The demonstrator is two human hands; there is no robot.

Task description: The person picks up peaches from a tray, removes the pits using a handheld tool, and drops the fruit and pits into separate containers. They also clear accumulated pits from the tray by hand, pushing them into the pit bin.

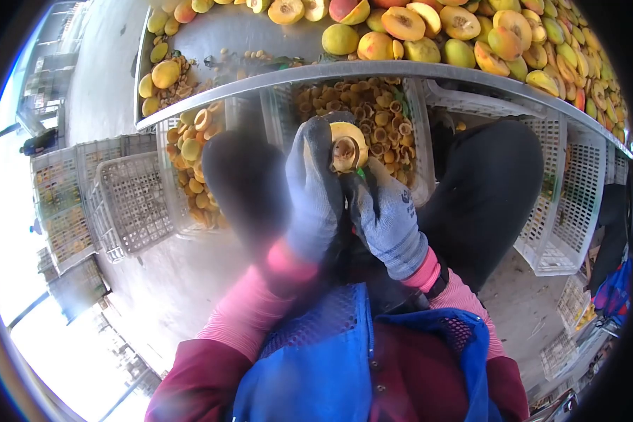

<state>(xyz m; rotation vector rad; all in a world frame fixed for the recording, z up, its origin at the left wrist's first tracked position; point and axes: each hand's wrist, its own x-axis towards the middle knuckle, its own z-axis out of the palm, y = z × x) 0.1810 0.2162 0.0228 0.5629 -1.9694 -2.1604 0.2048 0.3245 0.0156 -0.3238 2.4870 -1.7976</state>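
My left hand (311, 188), in a grey-blue work glove, is closed around a halved yellow peach (355, 132). The peach's cut face is turned up, with the brown pit area showing in its middle. My right hand (392, 224), gloved the same way, is closed just below the fruit. It grips a small pitting tool, whose thin curved blade lies against the pit area and whose green part (360, 172) shows at the fingertips. Most of the tool's handle is hidden by the glove. Both hands are above my lap, in front of the metal table edge.
A metal-rimmed table (260, 79) holds many whole and halved peaches (404, 24). Beneath it, a crate (420, 141) contains cup-shaped peach halves, beside another heap of peach pieces (193, 165). Plastic crates (135, 200) stand at left, and a white crate (559, 204) at right.
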